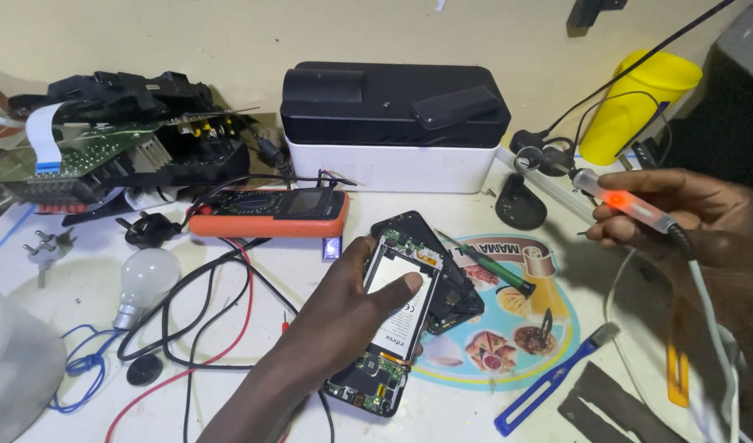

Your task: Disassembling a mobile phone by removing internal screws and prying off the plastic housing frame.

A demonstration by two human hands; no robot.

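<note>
Currently our left hand (pixel 343 303) grips the opened phone (pixel 393 320) low on the white table (pixel 253 394), thumb pinning its battery flat. Our right hand (pixel 688 221) pinches a glowing soldering iron (pixel 631 201), raised clear, away from the multimeter (pixel 270 215).

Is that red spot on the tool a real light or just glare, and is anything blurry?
Head view: the red spot glows from inside the clear soldering tool in the right hand, so likely a real light; the opened phone under the left hand looks sharp; picture edges curve slightly.
</note>
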